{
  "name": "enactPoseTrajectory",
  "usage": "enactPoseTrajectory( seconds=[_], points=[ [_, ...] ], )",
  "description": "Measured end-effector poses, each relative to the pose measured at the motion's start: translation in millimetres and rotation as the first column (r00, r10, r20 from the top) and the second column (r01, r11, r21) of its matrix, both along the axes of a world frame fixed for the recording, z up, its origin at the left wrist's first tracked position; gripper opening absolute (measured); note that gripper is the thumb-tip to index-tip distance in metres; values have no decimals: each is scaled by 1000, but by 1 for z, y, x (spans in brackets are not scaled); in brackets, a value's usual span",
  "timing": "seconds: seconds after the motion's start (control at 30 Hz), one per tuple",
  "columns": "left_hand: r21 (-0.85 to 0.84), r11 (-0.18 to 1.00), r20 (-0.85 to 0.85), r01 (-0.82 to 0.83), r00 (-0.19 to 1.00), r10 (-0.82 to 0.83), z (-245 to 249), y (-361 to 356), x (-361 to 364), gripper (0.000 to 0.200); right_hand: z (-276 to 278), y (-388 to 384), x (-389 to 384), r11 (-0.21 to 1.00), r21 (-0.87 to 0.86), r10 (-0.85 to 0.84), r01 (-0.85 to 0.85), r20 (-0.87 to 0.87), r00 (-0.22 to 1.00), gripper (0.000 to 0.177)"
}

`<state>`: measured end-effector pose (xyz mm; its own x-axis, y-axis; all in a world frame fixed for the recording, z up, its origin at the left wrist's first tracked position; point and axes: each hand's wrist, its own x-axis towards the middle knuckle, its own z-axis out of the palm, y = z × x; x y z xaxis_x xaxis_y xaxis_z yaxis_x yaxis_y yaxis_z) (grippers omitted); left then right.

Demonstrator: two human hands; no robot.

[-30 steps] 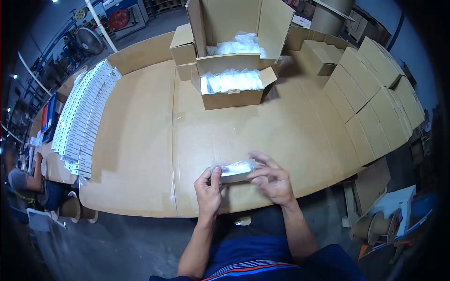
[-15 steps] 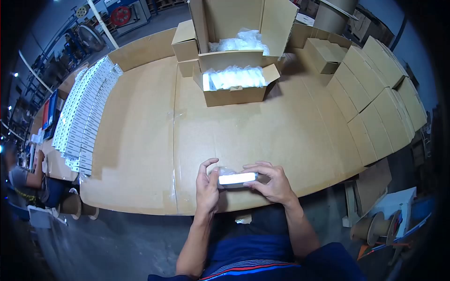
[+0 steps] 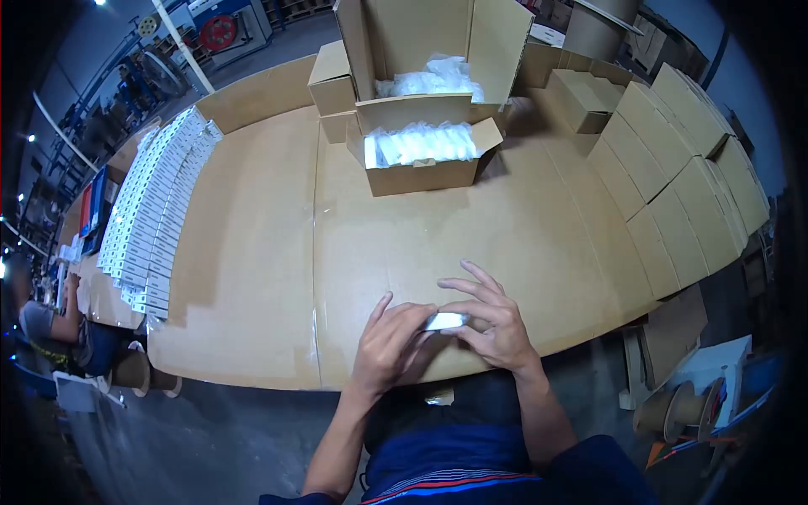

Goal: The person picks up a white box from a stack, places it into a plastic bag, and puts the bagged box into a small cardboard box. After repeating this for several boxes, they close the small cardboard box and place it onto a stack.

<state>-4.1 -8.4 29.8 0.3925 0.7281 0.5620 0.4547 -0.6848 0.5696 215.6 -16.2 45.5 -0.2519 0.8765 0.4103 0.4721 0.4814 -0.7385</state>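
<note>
A small slim white box [image 3: 448,321] is held between my two hands above the cardboard-covered table [image 3: 404,244], near its front edge. My left hand [image 3: 385,347] is closed over the box's left end, and its back hides most of that end. At the other end, the thumb and forefinger of my right hand [image 3: 495,328] pinch the box. The other right fingers are spread upward. Farther back stands an open carton [image 3: 421,180] packed with clear-wrapped white packs [image 3: 425,143].
A larger open box [image 3: 425,38] with clear plastic bags [image 3: 433,77] stands behind the carton. Rows of white boxes [image 3: 156,210] line the left side. Closed brown cartons [image 3: 673,172] are stacked at right. Another person [image 3: 59,324] sits at far left. A spool [image 3: 661,412] stands lower right.
My left hand has turned over and moved right across the box, covering its left part. The right hand's outer fingers have lifted and spread while its pinch stays on the box.
</note>
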Motion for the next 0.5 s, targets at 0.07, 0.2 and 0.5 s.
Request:
enactPoseTrajectory(
  seconds=[0.07,0.2,0.5],
  points=[
    [-129,990,138,52,990,-34,-10,4,-10,49,-2,2,7,998,-42,42,-46,-75,996,36],
    [-192,979,248,61,969,-12,-20,6,-14,50,-5,5,13,986,-143,53,-85,-215,975,36],
    [-284,944,246,168,964,-98,-11,33,-34,55,21,23,10,953,-93,292,-288,29,956,20]
  ],
)
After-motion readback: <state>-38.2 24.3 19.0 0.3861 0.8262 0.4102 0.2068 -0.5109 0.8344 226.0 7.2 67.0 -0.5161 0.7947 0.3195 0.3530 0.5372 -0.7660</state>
